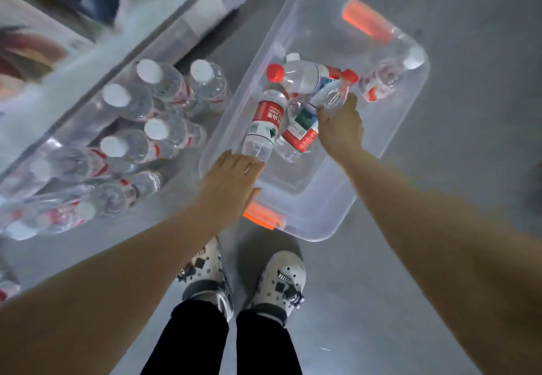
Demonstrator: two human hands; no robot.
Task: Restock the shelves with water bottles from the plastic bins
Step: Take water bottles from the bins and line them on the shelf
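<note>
**Both hands in the bin, reaching for the next bottles**

The step in hand looks like picking bottles out of the clear plastic bin (319, 207) on the floor, to carry them to the low shelf (96, 75) at the left, where white-capped water bottles (152, 81) already stand in rows. To do it well, each hand should close round the middle of one bottle's body, near the label, not the slippery cap end, and lift it free of the pile before turning to the shelf. The bottles lie crossed over one another, so pulling a lower one first would probably drag its neighbours along.

The left hand (231, 178) lies flat and fairly wide, fingers straight, with the fingertips touching the base of a red-labelled bottle (262, 128) at the bin's near-left edge; it holds nothing yet. The right hand (341, 131) reaches deeper into the bin and touches a red-capped bottle (331, 93) lying across the pile. Its fingers point away from the camera, so whether they have curled round that bottle cannot be told. A few more bottles lie in the bin, one at the far corner (384, 76).
</note>
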